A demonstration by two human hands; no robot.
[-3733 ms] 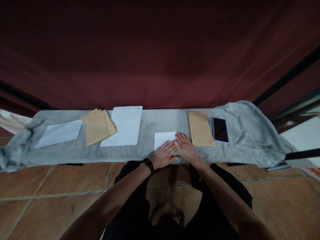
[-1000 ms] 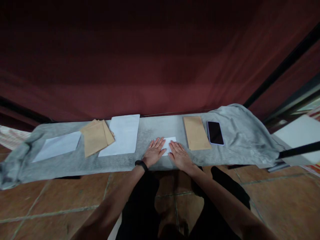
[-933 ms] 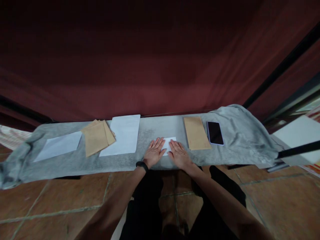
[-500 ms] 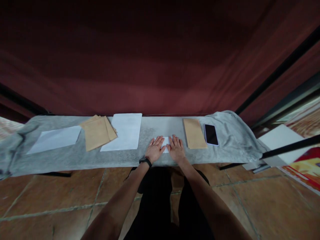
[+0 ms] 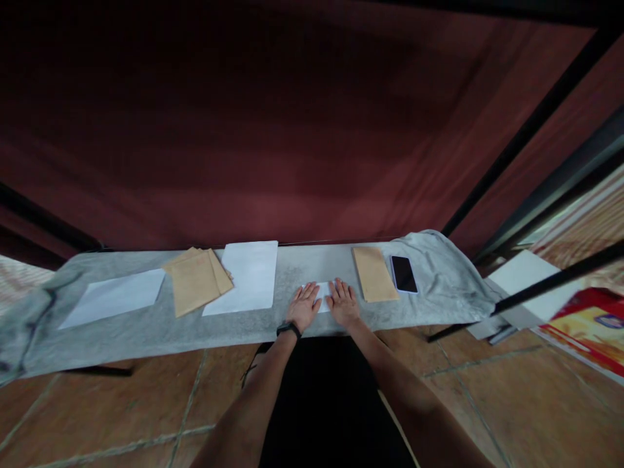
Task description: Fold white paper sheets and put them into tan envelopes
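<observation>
Head view: a small white paper (image 5: 324,299) lies flat on the grey-covered counter (image 5: 312,261), in the gap between the two hands, its left and right ends hidden beneath the fingers. It looks very light and thin, likely smooth enough to slide on the cloth under a flat palm, and easy to crease or tear if pulled sharply; whether it is one sheet or folded in layers cannot be told, so its stiffness is uncertain. The best hold would probably be a light pinch at its far or near edge, since both ends are covered, with the soft cloth giving a little under any pressing. The left hand (image 5: 303,308), with a dark band (image 5: 288,329) at its wrist, is laid palm down with fingers extended and slightly spread, thumb toward the paper's middle. The right hand (image 5: 344,303) mirrors it, flat and spread, its thumb also pointing inward; neither hand seems to grip anything. Just beyond the right hand's outer side lies a brown envelope (image 5: 375,274), with a phone (image 5: 403,274) past it. Left of the left hand are larger white sheets (image 5: 251,276), partly overlapped by fanned brown envelopes (image 5: 195,285).
</observation>
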